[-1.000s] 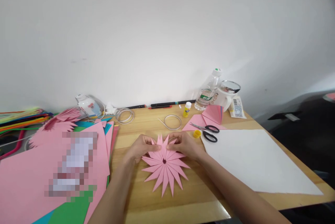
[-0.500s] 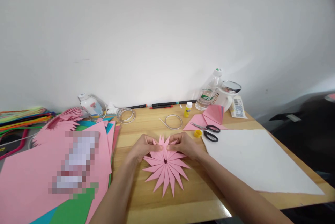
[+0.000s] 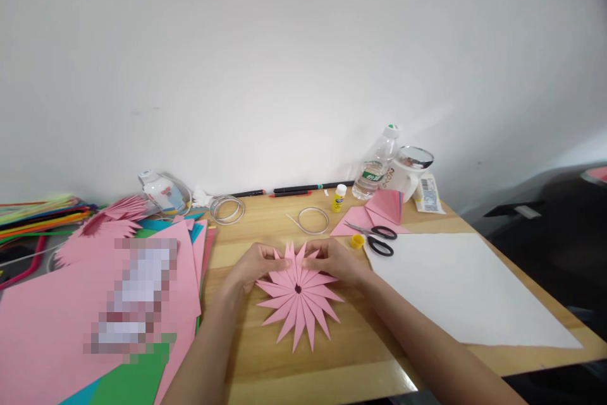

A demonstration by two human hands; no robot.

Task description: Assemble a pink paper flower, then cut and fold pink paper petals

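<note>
A pink folded-paper pinwheel flower with many pointed petals and a small hole in its middle is held over the wooden table. My left hand pinches its upper left edge, thumb on top and the other fingers partly hidden beneath. On the upper right edge my right hand grips in the same way, thumb on a petal. Beyond the right hand lie a yellow glue stick cap and scissors with black handles. The uncapped-looking yellow glue stick stands upright farther back.
Pink and green paper sheets cover the left side. A white sheet lies at right. Folded pink paper, a water bottle, a white mug and a coiled strip are behind. Pens line the wall.
Both thumbs have drawn slightly apart along the flower's top edge, and the petals between them look more spread. The whole view has shifted a little.
</note>
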